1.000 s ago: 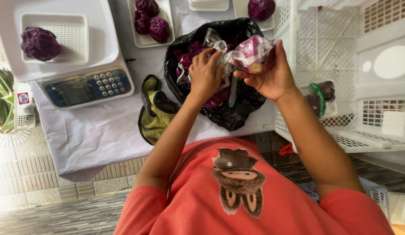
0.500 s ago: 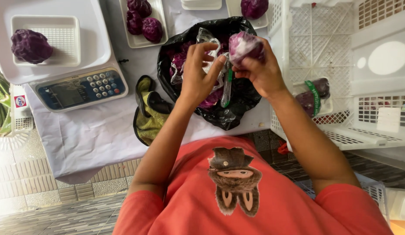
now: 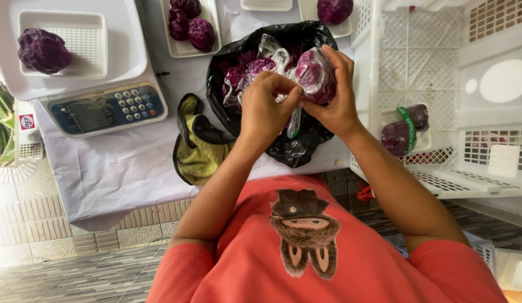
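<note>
Here the right hand (image 3: 334,106) has a closed grip on a purple cabbage (image 3: 312,76) wrapped in clear plastic film (image 3: 272,53), held just above the open black bag (image 3: 294,146). The left hand (image 3: 266,109) is closed too, its fingers pinching the film beside the cabbage, so both hands meet on the same head.

Counting purple cabbages: one in the hands; one on the white tray (image 3: 87,28) atop the scale (image 3: 98,106); two or three on the long tray (image 3: 177,47) at the top, where the upper head is cut off by the frame edge; one on another tray (image 3: 306,17) at top right, also cut off; and two wrapped ones (image 3: 404,132) seen through the side of the white crate (image 3: 440,84), one bearing a green band. More heads lie inside the bag, but the hands and crumpled film hide them, so their number cannot be told.

There is one scale, one yellow-green cloth (image 3: 202,148) lying just left of the bag, and one pale sheet covering the surface (image 3: 121,174). A slim clear tube-like thing (image 3: 294,122) hangs below the hands; what it is cannot be made out. Green leaves (image 3: 0,120) show at the left edge, mostly cut off.
</note>
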